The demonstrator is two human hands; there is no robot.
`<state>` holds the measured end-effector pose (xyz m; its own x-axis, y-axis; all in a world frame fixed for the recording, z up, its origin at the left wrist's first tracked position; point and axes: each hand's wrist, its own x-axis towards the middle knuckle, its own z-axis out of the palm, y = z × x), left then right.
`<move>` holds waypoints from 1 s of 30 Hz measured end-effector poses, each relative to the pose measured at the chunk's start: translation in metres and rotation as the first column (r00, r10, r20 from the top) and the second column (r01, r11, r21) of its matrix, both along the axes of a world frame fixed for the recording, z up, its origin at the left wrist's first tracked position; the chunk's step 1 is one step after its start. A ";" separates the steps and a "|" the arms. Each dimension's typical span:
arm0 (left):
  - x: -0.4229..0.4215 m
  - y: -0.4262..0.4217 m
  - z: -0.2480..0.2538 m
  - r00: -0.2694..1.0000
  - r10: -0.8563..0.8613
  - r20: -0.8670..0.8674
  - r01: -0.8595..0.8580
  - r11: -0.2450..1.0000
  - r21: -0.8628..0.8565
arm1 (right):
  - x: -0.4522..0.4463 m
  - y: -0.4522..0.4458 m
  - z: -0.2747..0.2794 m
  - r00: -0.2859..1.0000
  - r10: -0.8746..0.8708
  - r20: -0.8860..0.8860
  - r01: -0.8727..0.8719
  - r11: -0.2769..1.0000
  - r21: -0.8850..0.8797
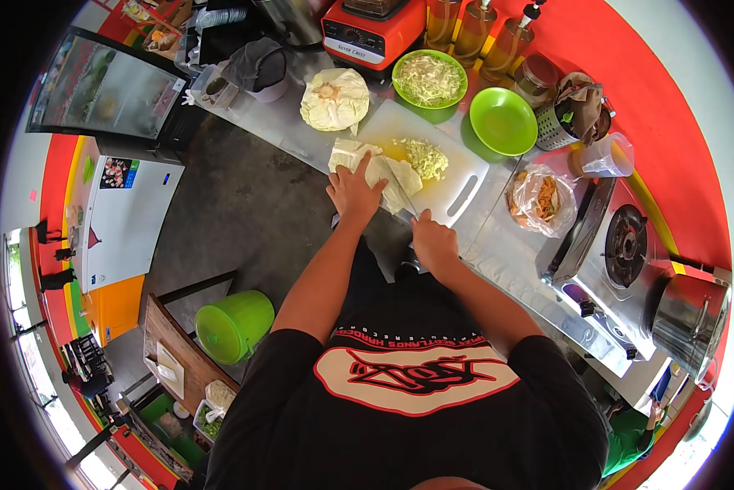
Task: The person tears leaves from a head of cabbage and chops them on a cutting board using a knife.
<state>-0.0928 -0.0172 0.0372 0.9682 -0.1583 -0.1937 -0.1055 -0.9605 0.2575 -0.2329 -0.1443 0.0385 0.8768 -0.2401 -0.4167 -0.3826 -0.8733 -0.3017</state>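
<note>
On a white cutting board (444,202) lie pale cabbage leaves (352,153) and a small heap of chopped cabbage (427,160). My left hand (355,193) presses on the leaves with its fingers spread. A knife (401,184) is in my right hand (434,239), its fingers wrapped round the handle and its blade across the leaves. Behind the board stands a green bowl (462,75) full of shredded cabbage. To its right is an empty green bowl (503,122). A large cabbage (334,100) sits at the board's upper left.
A red blender base (373,37) and oil bottles (474,31) line the back. Rightward are a plastic bag of food (541,200), a clear jug (608,155), a gas stove (626,245) and a steel pot (688,321). A green bin (235,326) stands at lower left.
</note>
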 end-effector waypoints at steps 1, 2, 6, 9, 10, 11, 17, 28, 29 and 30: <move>0.001 0.000 -0.001 1.000 0.011 -0.017 -0.011 1.000 0.006 | 0.006 0.001 -0.002 1.000 0.003 0.013 -0.003 1.000 -0.012; 0.001 0.000 -0.003 1.000 0.017 -0.016 -0.017 1.000 0.004 | 0.014 0.003 -0.004 1.000 0.009 0.014 -0.009 1.000 -0.014; 0.003 0.002 -0.005 1.000 0.009 0.017 -0.009 1.000 -0.014 | 0.047 0.009 -0.013 0.995 -0.033 0.090 0.030 0.999 0.033; 0.003 0.002 -0.003 0.999 0.000 0.042 0.001 1.000 -0.016 | 0.053 0.011 -0.011 0.994 -0.046 0.095 0.043 0.999 0.030; 0.003 0.002 -0.003 0.998 -0.003 0.063 0.004 1.000 -0.012 | 0.054 0.010 -0.009 0.995 -0.045 0.084 0.044 0.999 0.018; 0.002 0.002 -0.003 0.998 -0.005 0.066 0.006 1.000 -0.016 | 0.050 0.009 -0.008 0.995 -0.046 0.086 0.045 0.999 0.014; 0.000 0.004 -0.003 0.990 -0.005 0.141 0.012 0.999 -0.049 | -0.010 -0.004 -0.012 0.996 -0.009 0.093 0.015 0.998 -0.061; 0.018 0.015 -0.009 0.972 -0.122 0.202 0.134 0.990 -0.050 | -0.067 -0.049 0.020 0.996 0.093 -0.004 -0.093 0.995 -0.036; 0.018 0.018 -0.008 0.980 -0.118 0.159 0.131 0.989 -0.073 | -0.069 -0.052 0.024 0.995 0.098 -0.014 -0.098 0.995 -0.032; 0.020 0.021 -0.005 0.979 -0.119 0.163 0.133 0.989 -0.072 | -0.069 -0.055 0.028 0.995 0.097 -0.009 -0.097 0.995 -0.032</move>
